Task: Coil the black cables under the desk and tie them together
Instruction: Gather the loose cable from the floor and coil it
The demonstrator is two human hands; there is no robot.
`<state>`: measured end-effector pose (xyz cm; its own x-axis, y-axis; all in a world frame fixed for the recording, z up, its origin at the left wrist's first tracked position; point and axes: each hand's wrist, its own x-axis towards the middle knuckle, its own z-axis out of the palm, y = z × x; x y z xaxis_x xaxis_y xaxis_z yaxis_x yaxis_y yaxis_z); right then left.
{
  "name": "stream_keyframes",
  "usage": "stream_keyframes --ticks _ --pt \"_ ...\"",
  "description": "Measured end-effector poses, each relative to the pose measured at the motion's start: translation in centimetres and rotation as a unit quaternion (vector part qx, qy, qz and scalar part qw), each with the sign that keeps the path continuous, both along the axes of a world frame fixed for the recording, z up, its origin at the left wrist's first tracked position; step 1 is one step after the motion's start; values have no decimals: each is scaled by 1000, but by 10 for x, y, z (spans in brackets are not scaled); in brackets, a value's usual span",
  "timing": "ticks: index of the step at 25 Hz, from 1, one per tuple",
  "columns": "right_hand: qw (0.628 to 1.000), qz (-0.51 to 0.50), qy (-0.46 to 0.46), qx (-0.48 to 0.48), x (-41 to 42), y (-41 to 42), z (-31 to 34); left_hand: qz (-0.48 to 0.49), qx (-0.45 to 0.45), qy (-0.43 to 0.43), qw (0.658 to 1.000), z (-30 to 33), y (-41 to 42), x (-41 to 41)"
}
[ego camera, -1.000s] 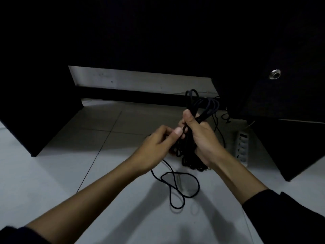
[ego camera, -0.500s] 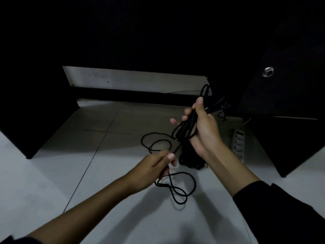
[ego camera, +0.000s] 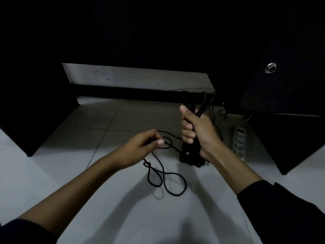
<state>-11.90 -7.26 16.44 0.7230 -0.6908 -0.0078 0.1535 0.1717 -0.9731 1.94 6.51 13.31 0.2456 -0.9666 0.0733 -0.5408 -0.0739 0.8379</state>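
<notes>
Gripping the coiled bundle of black cables (ego camera: 192,152) upright in a fist, the right hand (ego camera: 198,132) holds it above the pale tiled floor (ego camera: 88,173), loops sticking out above and below the fingers. Just left, the left hand (ego camera: 139,150) pinches a loose strand (ego camera: 165,180) that trails down in thin, tangled loops on the tiles.

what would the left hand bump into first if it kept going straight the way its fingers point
Probably the coiled cable bundle gripped in the right hand. The left hand, pinching a loose cable strand, points right toward it, though depth is hard to judge.
</notes>
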Motion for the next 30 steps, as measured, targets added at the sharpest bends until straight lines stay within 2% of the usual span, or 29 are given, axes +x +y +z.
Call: stream_keyframes --ticks 4,9,13,15,17,18,21,24,27,30 --pt "996 17 52 -70 -3 1 -4 -23 -61 23 998 36 -7 -15" --pt "979 29 114 -166 -4 5 -6 -11 -127 -11 992 52 -13 -29" --pt "982 67 103 -143 -5 14 -5 15 -140 -76 987 56 -13 -33" --pt "981 76 113 -138 -6 20 -4 24 -122 -153 980 60 -13 -27" --pt "981 75 121 -128 -8 23 -2 30 -64 -226 972 62 -13 -17" --pt "983 74 117 -122 -9 22 -1 30 -30 -235 971 59 -13 -11" --pt "990 64 81 -96 -9 14 0 14 15 -165 986 43 -7 3" --pt "990 62 65 -106 -9 13 -4 16 -20 -5 1000 38 -1 6" --pt "979 75 74 -176 -8 20 -9 40 -101 114 988 51 -8 -3" --pt "978 63 65 -187 -4 23 -10 75 -152 235 957 58 -20 -14"
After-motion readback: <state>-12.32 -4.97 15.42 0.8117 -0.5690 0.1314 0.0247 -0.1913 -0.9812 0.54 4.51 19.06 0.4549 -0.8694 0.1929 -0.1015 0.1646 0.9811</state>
